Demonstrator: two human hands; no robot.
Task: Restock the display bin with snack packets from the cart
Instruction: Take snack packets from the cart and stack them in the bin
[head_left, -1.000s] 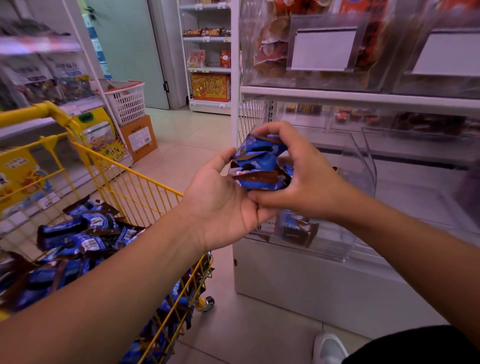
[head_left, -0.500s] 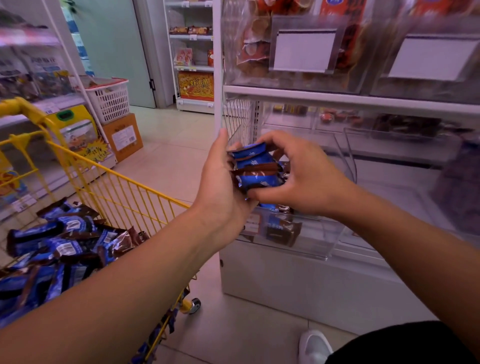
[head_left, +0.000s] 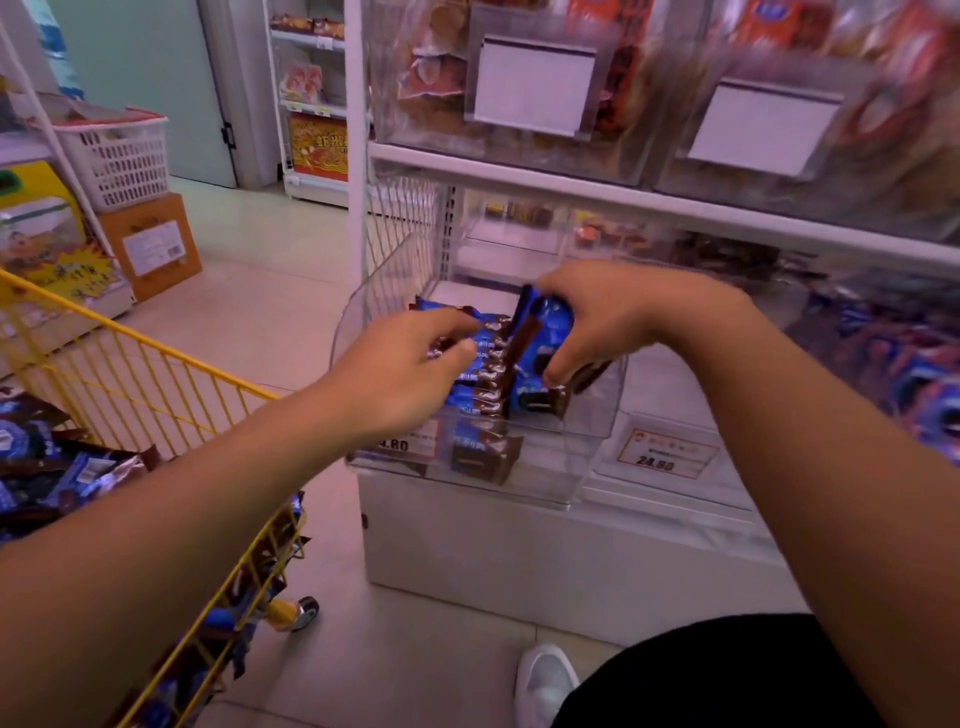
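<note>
Left hand (head_left: 410, 364): over the clear bin, fingers curled, fingertips pinching the near ends of the row of packets; it sits at about 9 o'clock from the right hand.
Right hand (head_left: 613, 317): fingers and thumb curled round an upright blue and brown packet (head_left: 540, 343), gripping it from above at the 3 o'clock end of the row.
Row of packets (head_left: 480, 374): blue and brown snack packets stacked side by side inside the bin, between the two hands, touching the gripped packet.
Bin (head_left: 597, 426): clear plastic display bin on the lowest shelf, open at the top; both hands reach into it. A single packet (head_left: 483, 454) lies low against its front wall at 6 o'clock from the row.
Price label (head_left: 400, 444): stuck on the bin's front, partly hidden behind the left wrist.
Cart (head_left: 171, 369): yellow wire cart at 8 o'clock from the bin, well apart from the hands, loaded with loose packets (head_left: 57, 467) of the same blue and brown kind.
Second price tag (head_left: 665, 452): on the shelf edge at 4 o'clock from the bin.
Upper bins (head_left: 530, 83): clear bins on the shelf above, at 12 o'clock, holding red and orange snacks with blank white cards on the front.
White basket (head_left: 119, 156): at 10 o'clock, sitting on a cardboard box (head_left: 150, 244) on the floor.
Shoe (head_left: 545, 680): white, on the floor tiles at 6 o'clock.
</note>
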